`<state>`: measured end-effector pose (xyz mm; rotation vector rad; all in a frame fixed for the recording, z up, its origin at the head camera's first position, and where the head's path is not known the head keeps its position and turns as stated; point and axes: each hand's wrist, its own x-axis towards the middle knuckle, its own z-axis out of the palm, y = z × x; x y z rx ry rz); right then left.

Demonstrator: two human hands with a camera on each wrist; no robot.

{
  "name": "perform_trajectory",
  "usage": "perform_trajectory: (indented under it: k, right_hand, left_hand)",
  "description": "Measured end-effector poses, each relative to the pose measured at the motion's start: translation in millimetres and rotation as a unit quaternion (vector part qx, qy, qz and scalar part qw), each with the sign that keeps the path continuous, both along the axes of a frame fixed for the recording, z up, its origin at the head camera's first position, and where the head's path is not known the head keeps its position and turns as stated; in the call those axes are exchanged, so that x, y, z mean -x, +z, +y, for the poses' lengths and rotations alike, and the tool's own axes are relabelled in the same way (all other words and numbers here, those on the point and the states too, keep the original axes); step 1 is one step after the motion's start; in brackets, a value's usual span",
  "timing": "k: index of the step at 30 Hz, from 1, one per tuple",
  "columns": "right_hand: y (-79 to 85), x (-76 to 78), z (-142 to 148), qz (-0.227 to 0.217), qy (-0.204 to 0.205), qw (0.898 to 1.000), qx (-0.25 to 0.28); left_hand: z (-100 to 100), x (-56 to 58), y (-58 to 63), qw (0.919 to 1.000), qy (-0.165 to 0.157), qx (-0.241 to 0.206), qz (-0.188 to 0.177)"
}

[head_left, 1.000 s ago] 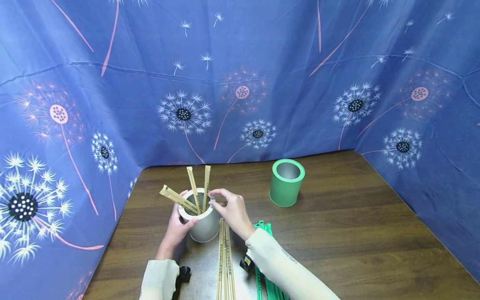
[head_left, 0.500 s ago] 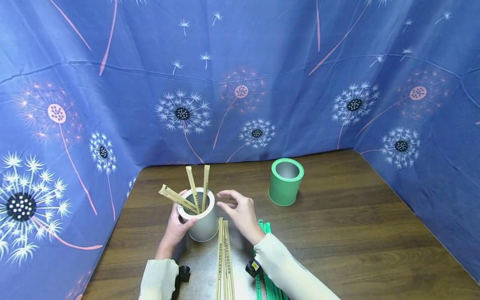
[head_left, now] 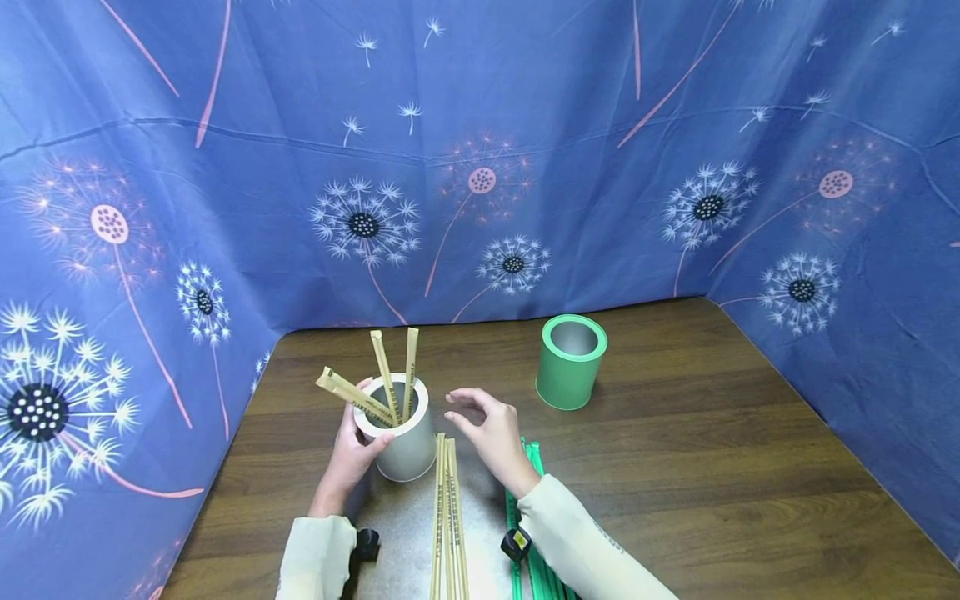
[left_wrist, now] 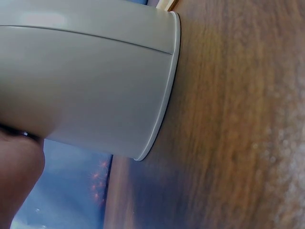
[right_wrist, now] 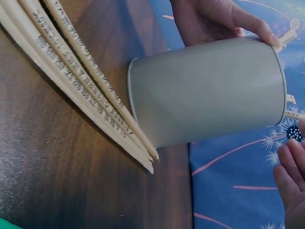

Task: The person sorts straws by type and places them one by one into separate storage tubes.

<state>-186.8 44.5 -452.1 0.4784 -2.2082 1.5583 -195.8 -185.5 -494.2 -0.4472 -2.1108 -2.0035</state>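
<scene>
The left hand grips a white-grey can from its left side, the thumb at the front of the rim. Standing on the table, the can holds 3 beige paper-wrapped straws that lean different ways, one far to the left. The right hand hovers to the right of the can, apart from it, with relaxed fingers and nothing in them. Below it lie several more beige wrapped straws, their far ends beside the can's base. The left wrist view shows mostly the can's side.
A green can stands at the back, right of the hands. Several green wrapped straws lie partly under the right forearm. A blue curtain with dandelion prints bounds the wooden table at the back and sides.
The right hand has drawn away to the right from the can's rim and the upright straw there. The left hand keeps its grip on the can.
</scene>
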Motion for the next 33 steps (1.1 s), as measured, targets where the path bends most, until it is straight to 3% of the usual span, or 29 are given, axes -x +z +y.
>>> perform_trajectory:
  k: [13, 25, 33]
  right_hand:
    - [-8.0, -0.1, 0.5, -0.023, 0.007, 1.000, 0.013]
    - [-17.4, -6.6, 1.1, -0.042, -0.017, 0.998, -0.034]
    - [-21.2, -10.6, 1.6, -0.058, -0.006, 0.998, -0.030]
  left_hand:
    - [-0.7, 0.4, 0.7, 0.9999, -0.009, -0.003, 0.014]
    - [-0.6, -0.2, 0.2, 0.9999, -0.006, 0.001, 0.009]
    - [-0.8, -0.2, -0.2, 0.9999, -0.010, -0.003, 0.011]
